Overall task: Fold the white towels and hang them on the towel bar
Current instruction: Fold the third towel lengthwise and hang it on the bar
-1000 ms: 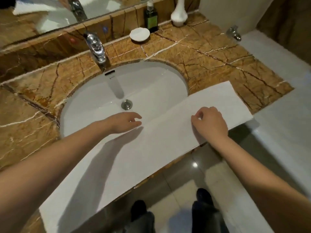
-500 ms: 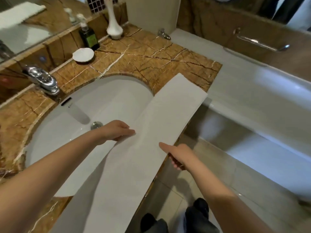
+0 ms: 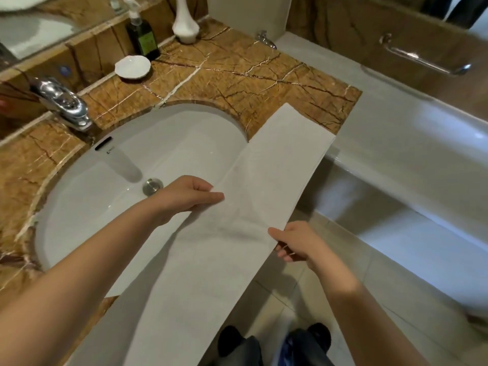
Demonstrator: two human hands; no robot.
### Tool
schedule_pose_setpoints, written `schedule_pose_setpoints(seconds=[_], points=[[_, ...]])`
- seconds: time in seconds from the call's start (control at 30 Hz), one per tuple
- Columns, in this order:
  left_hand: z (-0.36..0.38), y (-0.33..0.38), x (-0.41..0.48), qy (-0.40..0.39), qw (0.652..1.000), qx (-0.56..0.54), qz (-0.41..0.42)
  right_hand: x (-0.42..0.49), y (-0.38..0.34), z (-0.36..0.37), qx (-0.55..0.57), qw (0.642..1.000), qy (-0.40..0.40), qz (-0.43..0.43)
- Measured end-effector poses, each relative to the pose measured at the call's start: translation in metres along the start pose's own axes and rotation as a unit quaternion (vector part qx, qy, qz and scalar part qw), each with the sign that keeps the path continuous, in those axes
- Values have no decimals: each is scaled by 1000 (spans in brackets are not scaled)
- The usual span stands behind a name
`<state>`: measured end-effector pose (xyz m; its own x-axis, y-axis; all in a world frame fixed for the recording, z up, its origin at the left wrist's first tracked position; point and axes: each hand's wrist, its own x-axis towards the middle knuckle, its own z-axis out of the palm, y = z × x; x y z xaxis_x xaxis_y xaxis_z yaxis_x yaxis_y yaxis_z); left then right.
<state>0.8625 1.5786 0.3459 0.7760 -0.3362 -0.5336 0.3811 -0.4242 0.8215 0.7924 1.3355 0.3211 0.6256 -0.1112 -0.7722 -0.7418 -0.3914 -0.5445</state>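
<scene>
A long white towel (image 3: 253, 186), folded into a narrow strip, lies across the front of the sink and the marble counter. My left hand (image 3: 190, 196) pinches its far long edge over the basin. My right hand (image 3: 293, 241) grips the near long edge where it hangs over the counter front, thumb on top and fingers underneath. A chrome bar (image 3: 422, 58) is fixed to the brown wall above the bathtub, at the upper right.
White sink basin (image 3: 105, 186) with chrome faucet (image 3: 63, 104) at left. On the brown marble counter (image 3: 250, 83) stand a white dish (image 3: 132, 66), a dark bottle (image 3: 142, 38) and a white vase (image 3: 185, 22). The bathtub (image 3: 412, 154) fills the right side.
My right hand left the towel's top and now grips its near edge from below. My left hand went from lying on the towel to pinching its far edge. The view swung right.
</scene>
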Motion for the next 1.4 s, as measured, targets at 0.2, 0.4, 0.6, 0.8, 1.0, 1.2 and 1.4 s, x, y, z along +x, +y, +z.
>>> schedule_pose_setpoints(seconds=[0.2,0.4,0.6,0.8,1.0,1.2,1.4], points=[[11,19,-4,51,997,-52,14,-10,-2,-12,123,990,37,-58],[6,56,-24,127,985,-96,66,-38,-44,-51,115,980,60,-153],[6,116,-55,222,958,-113,145,-73,-102,-104,61,964,59,-250],[3,158,-80,273,942,-96,171,-99,-144,-140,-62,935,24,-349],[5,208,-118,386,905,24,174,-121,-203,-174,-125,892,17,-434],[3,255,-160,496,849,-12,181,-147,-262,-188,-90,848,7,-522],[3,279,-194,579,789,-43,200,-171,-306,-175,-81,804,-39,-587]])
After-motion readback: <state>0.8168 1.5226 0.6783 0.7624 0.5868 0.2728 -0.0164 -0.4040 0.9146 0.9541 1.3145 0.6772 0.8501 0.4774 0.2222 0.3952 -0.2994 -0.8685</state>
